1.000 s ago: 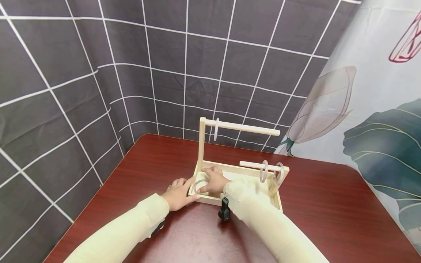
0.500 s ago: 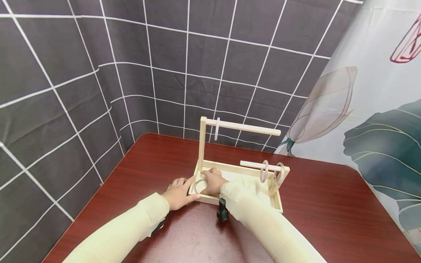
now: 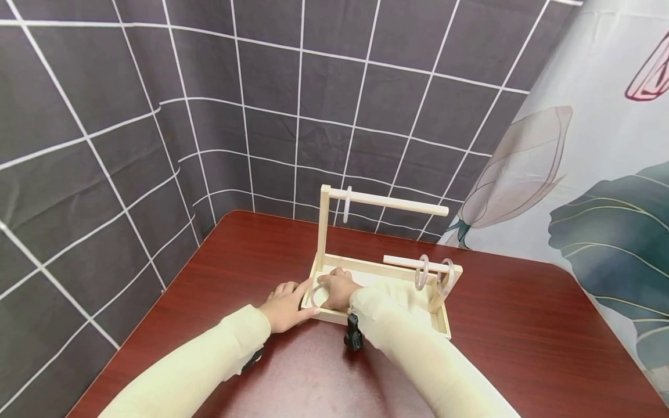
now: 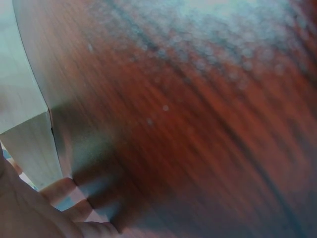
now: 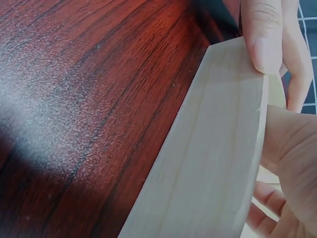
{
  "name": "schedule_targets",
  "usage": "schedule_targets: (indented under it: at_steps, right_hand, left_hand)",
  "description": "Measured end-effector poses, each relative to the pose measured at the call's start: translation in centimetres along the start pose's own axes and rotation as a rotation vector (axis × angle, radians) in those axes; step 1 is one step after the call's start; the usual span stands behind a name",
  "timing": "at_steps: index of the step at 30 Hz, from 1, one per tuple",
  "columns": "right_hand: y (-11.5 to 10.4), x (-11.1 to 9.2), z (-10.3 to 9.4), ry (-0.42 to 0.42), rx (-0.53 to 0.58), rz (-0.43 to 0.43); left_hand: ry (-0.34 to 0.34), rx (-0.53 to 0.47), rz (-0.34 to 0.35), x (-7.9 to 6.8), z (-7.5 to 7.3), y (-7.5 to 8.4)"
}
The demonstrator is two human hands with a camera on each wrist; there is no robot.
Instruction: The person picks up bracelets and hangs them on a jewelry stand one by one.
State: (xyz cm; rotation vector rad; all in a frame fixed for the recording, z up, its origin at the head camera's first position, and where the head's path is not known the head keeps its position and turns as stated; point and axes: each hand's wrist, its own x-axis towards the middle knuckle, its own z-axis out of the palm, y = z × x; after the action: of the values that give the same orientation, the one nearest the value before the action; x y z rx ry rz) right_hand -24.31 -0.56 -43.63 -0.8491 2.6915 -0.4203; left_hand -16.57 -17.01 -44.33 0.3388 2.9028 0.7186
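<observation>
A pale wooden bangle rack (image 3: pixel 334 317) stands on the table, with a shallow tray base. My left hand (image 3: pixel 288 307) rests against its left end, thumb on the front wall's rim and fingers along the outer side. Inside the tray's left end, my right hand (image 3: pixel 340 290) pinches a translucent bangle (image 3: pixel 312 296), whose right part is hidden by the hand. In the right wrist view the tray's front wall (image 5: pixel 198 144) stands between the table and my right hand. The left wrist view catches my left fingers (image 4: pixel 57 191) beside the tray's corner.
One bangle (image 3: pixel 347 204) hangs on the rack's high bar (image 3: pixel 397 201), near its post. Two more bangles (image 3: pixel 421 273) hang on the low bar at the right. Behind the red-brown table (image 3: pixel 251 249) hangs a dark gridded curtain (image 3: pixel 272 139).
My right hand has shifted slightly left and down inside the tray, still at the bangle. The left hand stays in place at the rack's end.
</observation>
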Motion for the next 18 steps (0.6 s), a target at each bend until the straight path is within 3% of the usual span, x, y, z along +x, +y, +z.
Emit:
schedule_targets:
  at_steps: [18]
  right_hand:
    - [0.05, 0.12, -0.17, -0.01, -0.065, 0.03]
  left_hand:
    - [0.001, -0.001, 0.002, 0.15, 0.2, -0.23]
